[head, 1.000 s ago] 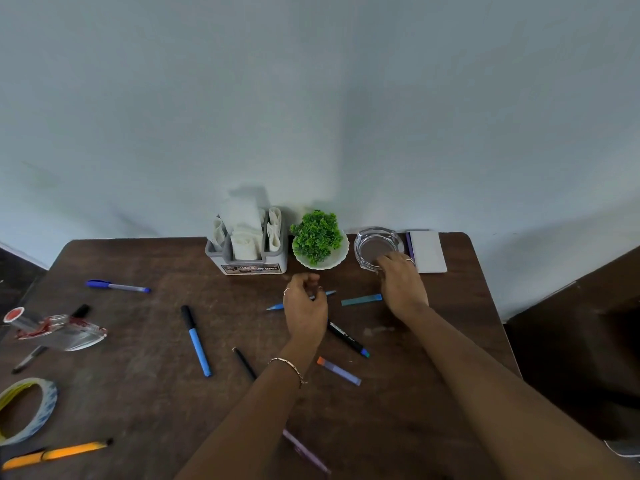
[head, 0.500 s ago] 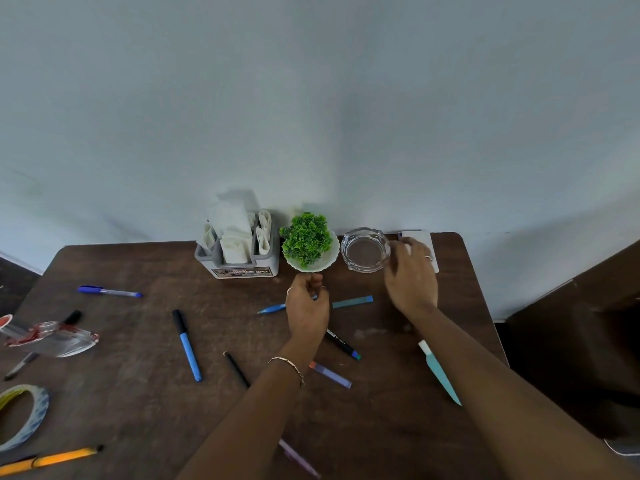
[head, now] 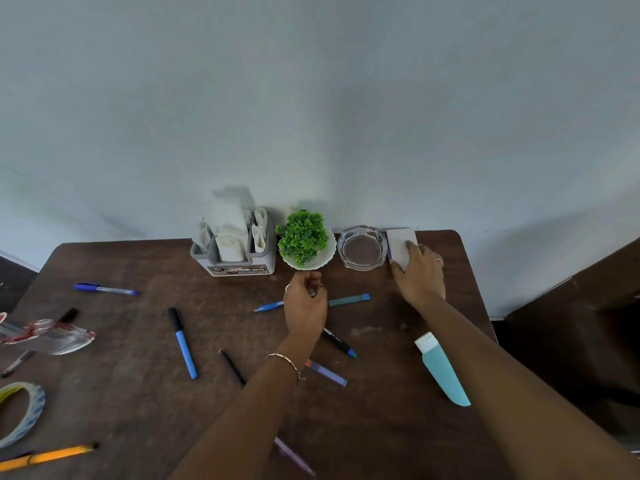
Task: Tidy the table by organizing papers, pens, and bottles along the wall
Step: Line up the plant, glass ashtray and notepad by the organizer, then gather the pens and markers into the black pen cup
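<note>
- The left hand [head: 304, 306] reaches forward, back up, with its fingers curled in towards the thumb. Whether they pinch anything cannot be told.
- The left wrist is straight, with a bracelet [head: 284, 362] round it.
- The right hand [head: 420, 275] lies palm down, further forward and off to the right.
- Its fingers [head: 412, 249] are straight, close together and pressed flat.
- Both forearms [head: 502, 375] are bare and outstretched, drawing closer towards the hands.
- The two hands are apart.

This is looking like a home desk or small office corner: a dark wooden table [head: 138, 393] is sitting against a plain wall [head: 311, 98], with pens [head: 183, 342] lying around a napkin holder [head: 235, 251] and a potted plant [head: 303, 237].
</note>
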A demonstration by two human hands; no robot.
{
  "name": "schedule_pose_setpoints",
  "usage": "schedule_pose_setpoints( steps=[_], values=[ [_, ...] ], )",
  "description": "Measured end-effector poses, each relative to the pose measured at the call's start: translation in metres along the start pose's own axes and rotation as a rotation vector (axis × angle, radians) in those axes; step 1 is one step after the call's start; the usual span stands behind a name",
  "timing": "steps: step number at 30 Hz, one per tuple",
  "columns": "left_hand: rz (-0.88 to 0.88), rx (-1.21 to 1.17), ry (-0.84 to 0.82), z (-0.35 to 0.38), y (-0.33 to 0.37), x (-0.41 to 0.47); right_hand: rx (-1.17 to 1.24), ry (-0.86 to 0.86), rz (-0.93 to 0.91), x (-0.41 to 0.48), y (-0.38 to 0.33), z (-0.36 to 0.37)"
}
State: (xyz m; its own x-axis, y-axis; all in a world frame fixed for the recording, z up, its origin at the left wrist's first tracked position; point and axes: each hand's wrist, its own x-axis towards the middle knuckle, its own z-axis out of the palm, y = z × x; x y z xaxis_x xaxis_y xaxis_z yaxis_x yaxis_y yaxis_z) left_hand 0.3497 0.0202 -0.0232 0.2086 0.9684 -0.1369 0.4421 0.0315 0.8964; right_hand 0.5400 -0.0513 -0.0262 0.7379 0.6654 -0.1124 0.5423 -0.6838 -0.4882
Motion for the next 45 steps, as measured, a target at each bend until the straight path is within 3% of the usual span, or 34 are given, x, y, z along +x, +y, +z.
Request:
schedule_pose_setpoints(
  steps=[7, 13, 20, 29, 35, 41, 45],
  values=[
    [-0.014, -0.038, 0.019, -0.018, 0.003, -0.017, 0.101, 0.098, 0.039, -0.03, -0.002, -0.002],
    [-0.112, -0.112, 0.109, -0.059, -0.008, -0.07, 0.174, 0.144, -0.189, -0.104, -0.028, 0.012],
    [-0.203, -0.281, 0.313, -0.149, -0.044, -0.146, 0.289, -0.068, -0.451, -0.2, -0.102, 0.054],
    [-0.379, -0.301, 0.687, -0.3, -0.13, -0.226, 0.373, -0.446, -0.797, -0.349, -0.221, 0.107],
    [-0.465, -0.416, 0.845, -0.389, -0.18, -0.255, 0.264, -0.649, -1.066, -0.421, -0.316, 0.153],
    [-0.618, -0.441, 0.716, -0.438, -0.22, -0.273, 0.025, -0.634, -1.232, -0.448, -0.372, 0.198],
    [-0.723, -0.453, 0.603, -0.438, -0.235, -0.278, 0.026, -0.588, -1.252, -0.452, -0.378, 0.213]
  ],
)
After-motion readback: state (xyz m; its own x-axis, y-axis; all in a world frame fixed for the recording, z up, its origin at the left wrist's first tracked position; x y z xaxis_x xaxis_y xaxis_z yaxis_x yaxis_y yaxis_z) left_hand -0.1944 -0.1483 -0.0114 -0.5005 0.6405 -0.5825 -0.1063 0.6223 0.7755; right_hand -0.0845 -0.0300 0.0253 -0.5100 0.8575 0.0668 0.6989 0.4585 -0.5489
